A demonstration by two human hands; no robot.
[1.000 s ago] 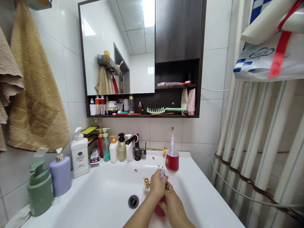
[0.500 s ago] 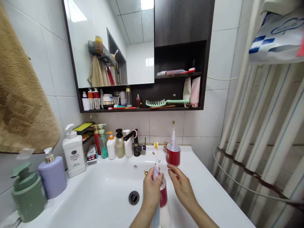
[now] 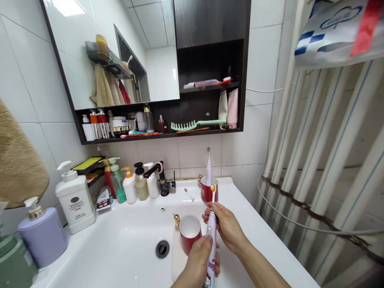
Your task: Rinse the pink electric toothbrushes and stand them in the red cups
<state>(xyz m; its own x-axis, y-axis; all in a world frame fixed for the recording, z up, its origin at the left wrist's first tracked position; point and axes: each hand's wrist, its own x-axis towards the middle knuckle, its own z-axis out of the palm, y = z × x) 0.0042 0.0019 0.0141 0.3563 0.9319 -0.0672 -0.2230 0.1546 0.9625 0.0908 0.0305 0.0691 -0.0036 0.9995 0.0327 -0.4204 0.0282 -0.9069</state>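
Observation:
My left hand [image 3: 199,260] is wrapped round the lower body of a white and pink electric toothbrush [image 3: 211,236], which stands upright above the sink edge. My right hand [image 3: 227,227] pinches the same toothbrush higher up, near its neck. A red cup with a gold handle [image 3: 189,232] sits on the sink rim just left of the toothbrush. Behind it a second red cup [image 3: 207,191] holds another electric toothbrush [image 3: 208,172].
A white sink [image 3: 129,244] with a drain [image 3: 162,249] and a black tap [image 3: 160,180] lies in front. Several pump bottles [image 3: 75,198] line the left and back. A dark shelf [image 3: 156,134] holds bottles and a green comb [image 3: 192,125]. Pipes [image 3: 324,160] run at the right.
The toothbrush has been lifted upright and my right hand has come onto it. The red cup now stands free on the sink rim. The view has shifted left and down.

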